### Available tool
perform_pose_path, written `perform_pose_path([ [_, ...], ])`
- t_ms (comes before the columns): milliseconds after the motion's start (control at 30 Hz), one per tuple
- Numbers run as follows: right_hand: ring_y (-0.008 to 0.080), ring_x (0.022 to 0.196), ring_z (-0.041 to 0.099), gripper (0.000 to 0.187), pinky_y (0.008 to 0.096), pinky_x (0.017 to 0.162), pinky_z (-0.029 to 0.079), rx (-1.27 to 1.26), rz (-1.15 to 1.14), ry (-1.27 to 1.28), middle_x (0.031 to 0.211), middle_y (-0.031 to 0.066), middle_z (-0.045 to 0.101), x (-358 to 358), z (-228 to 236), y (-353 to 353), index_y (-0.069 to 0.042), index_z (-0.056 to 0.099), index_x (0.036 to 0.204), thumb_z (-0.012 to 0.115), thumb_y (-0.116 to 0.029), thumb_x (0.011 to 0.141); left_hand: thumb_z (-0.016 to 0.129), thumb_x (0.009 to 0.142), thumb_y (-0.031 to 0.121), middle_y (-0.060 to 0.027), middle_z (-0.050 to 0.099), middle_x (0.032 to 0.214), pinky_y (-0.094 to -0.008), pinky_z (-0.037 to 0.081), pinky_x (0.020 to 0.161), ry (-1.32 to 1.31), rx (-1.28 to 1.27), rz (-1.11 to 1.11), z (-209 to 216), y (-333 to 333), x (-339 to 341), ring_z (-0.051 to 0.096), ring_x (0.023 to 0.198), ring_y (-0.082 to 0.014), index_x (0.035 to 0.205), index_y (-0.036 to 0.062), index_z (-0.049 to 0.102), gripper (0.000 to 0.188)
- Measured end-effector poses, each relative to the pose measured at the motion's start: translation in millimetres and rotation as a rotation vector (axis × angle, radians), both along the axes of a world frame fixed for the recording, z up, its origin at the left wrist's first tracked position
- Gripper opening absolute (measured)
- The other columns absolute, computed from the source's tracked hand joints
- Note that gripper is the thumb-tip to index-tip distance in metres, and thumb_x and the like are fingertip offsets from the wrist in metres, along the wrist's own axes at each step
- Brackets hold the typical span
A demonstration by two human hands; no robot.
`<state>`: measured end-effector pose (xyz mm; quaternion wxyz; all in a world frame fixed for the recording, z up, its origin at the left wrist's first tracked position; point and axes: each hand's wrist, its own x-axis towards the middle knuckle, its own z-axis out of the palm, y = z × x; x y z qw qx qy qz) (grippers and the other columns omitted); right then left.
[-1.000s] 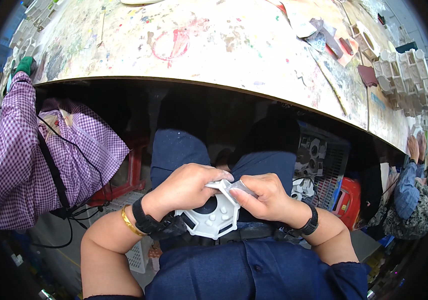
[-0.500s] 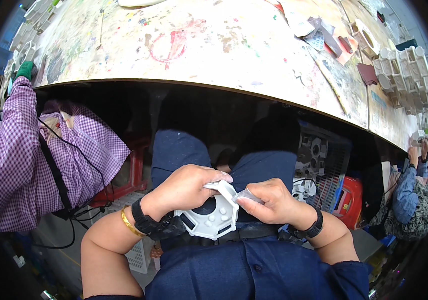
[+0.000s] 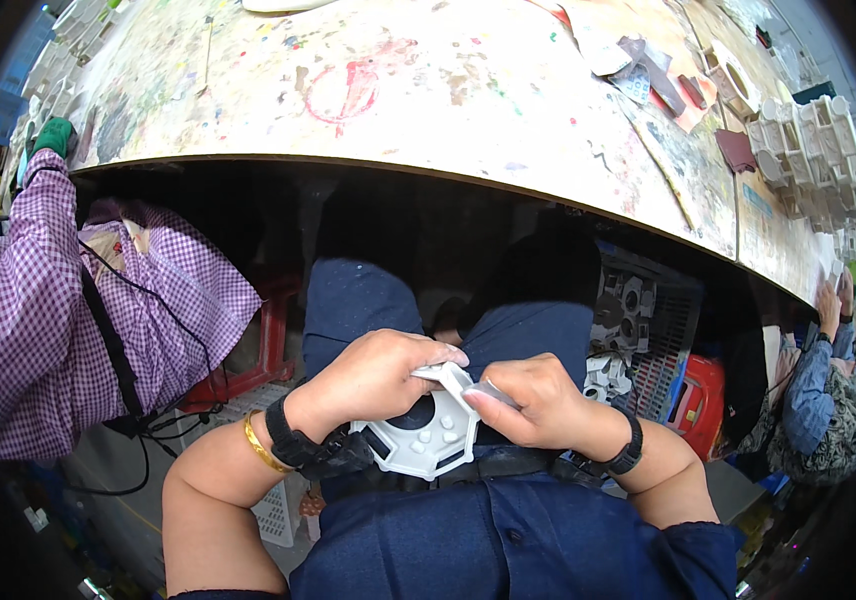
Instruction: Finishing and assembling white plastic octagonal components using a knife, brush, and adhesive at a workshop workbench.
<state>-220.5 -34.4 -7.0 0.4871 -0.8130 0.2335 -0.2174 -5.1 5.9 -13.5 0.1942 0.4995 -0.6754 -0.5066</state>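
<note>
Over my lap, my left hand [image 3: 380, 375] is closed on the far left rim of a white eight-sided frame [image 3: 428, 440]. This casting has a round hole, small raised bumps on its face and slots along its sides. My right hand [image 3: 533, 400] pinches a grey strip of sandpaper [image 3: 494, 394] between thumb and fingers. The strip's tip lies against or very close to the frame's upper right edge. My fingers hide part of the strip and of the frame's left side.
A paint-stained table [image 3: 428, 110] lies ahead, with sandpaper scraps [image 3: 648, 75] and stacked white castings [image 3: 813, 155] at right. Below it, a crate [image 3: 663, 330] holds more castings, beside a red stool [image 3: 698, 400]. A co-worker in a checked shirt [image 3: 38, 330] sits left; another person [image 3: 818, 400] is at right.
My right hand and the sandpaper have shifted slightly left and up along the frame's edge. The left hand and the frame have hardly moved. The left co-worker's green-gloved hand has shifted slightly.
</note>
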Motion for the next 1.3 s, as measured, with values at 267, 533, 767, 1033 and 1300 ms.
perform_pose_path([
  [267,0.0273,0.043,0.049,0.027,0.0361,0.041,0.038,-0.016,-0.034,-0.010,0.053,0.0097,0.047,-1.9,-5.8,6.2,-0.003,0.050,0.064,0.063,-0.013,0.085,0.058,0.072,-0.008,-0.0173,0.068,0.100,-0.0359,0.052,0.082,0.024,-0.014,0.020,-5.9,2.9,2.2,0.066,0.094,-0.0329,0.109,0.0063,0.067,0.040],
  [533,0.0264,0.043,0.049,0.027,0.0353,0.041,0.038,0.039,-0.064,-0.073,0.053,0.0095,0.047,1.8,-4.6,3.2,-0.003,0.050,0.064,0.063,-0.012,0.085,0.059,0.073,-0.006,-0.0170,0.068,0.098,-0.0368,0.052,0.081,-0.002,-0.021,-0.004,-1.2,0.2,-1.0,0.066,0.092,-0.0334,0.108,0.0060,0.068,0.038],
  [767,0.0269,0.044,0.049,0.027,0.0351,0.041,0.038,0.040,-0.049,-0.037,0.054,0.0102,0.047,2.1,-7.3,3.8,-0.003,0.050,0.064,0.063,-0.012,0.086,0.058,0.073,-0.005,-0.0172,0.068,0.097,-0.0376,0.052,0.080,-0.006,-0.019,-0.007,-6.5,-1.0,0.1,0.066,0.091,-0.0341,0.109,0.0060,0.067,0.039],
  [1033,0.0273,0.044,0.050,0.026,0.0355,0.042,0.039,0.036,-0.038,-0.013,0.055,0.0108,0.049,-2.3,-7.1,8.3,-0.003,0.051,0.064,0.063,-0.012,0.085,0.057,0.076,0.001,-0.0157,0.068,0.098,-0.0404,0.051,0.079,0.004,-0.036,-0.015,-6.3,0.9,-1.6,0.064,0.091,-0.0340,0.108,0.0082,0.068,0.035],
  [1300,0.0290,0.046,0.053,0.023,0.0362,0.043,0.041,0.009,0.036,0.030,0.057,0.0112,0.051,-5.5,2.1,-1.9,-0.003,0.053,0.066,0.063,-0.011,0.084,0.058,0.076,0.001,-0.0148,0.068,0.096,-0.0404,0.051,0.078,-0.020,-0.012,-0.059,-2.3,-2.0,-7.2,0.065,0.089,-0.0339,0.108,0.0087,0.068,0.034],
])
